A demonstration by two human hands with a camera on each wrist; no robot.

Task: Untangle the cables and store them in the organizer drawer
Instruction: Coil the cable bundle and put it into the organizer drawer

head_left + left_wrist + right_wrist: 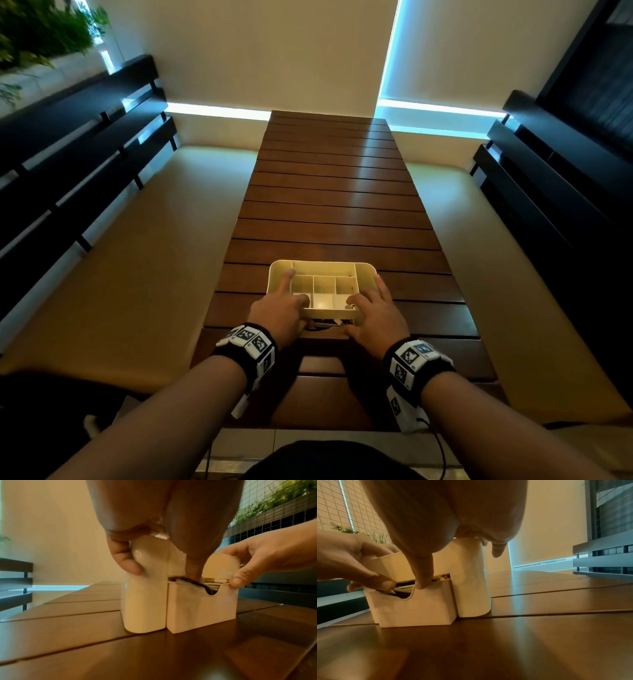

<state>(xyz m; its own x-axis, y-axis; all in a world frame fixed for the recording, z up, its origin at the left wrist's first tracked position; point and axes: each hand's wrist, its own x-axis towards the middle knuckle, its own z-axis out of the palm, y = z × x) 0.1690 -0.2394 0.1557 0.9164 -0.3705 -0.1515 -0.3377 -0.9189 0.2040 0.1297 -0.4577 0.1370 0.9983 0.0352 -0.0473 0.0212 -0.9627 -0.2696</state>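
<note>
Both hands brace the cream plastic organizer (281,270) on the slatted wooden desk (339,205): left hand (284,313) gripping its corner, right hand (375,317) pinching the part-open drawer (197,607), black and white cables (208,584) coiled inside.

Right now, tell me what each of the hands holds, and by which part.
Both hold the cream organizer. The left hand grips its near left corner, thumb pressing the cables in the drawer. The right hand grips the near right corner, thumb on the drawer's front rim.
</note>
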